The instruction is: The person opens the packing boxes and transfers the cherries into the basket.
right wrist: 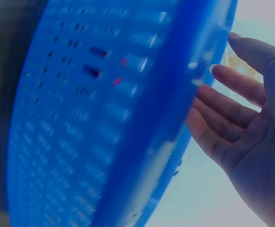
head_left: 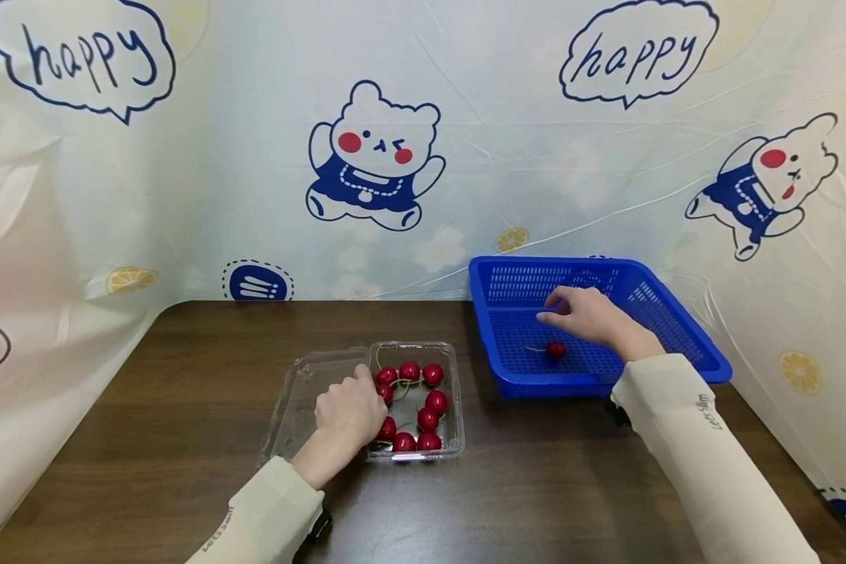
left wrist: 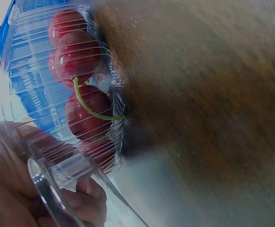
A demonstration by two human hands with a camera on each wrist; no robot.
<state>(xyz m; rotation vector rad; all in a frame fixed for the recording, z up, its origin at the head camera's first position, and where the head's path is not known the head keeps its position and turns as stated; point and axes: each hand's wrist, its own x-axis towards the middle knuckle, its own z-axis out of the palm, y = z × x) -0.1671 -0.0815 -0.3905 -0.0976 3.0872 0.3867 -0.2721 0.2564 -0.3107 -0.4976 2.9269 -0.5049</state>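
A clear plastic clamshell box [head_left: 457, 415] sits on the table with its lid [head_left: 303, 392] folded out to the left. Several red cherries [head_left: 428, 420] with green stems line the inside of the box. My left hand [head_left: 351, 407] grips the box at its hinge side, and in the left wrist view its fingers [left wrist: 91, 203] curl beneath the hinge edge. Over a blue plastic basket [head_left: 550, 385] hovers my right hand [head_left: 588, 313], thumb and fingers apart, holding nothing. One cherry [head_left: 555, 349] lies on the basket floor below that hand.
The brown wooden table [head_left: 204, 423] carries both containers, the basket standing to the right of the box. A patterned plastic curtain [head_left: 268, 157] surrounds the table's back and sides, and the basket's back rim is close to it.
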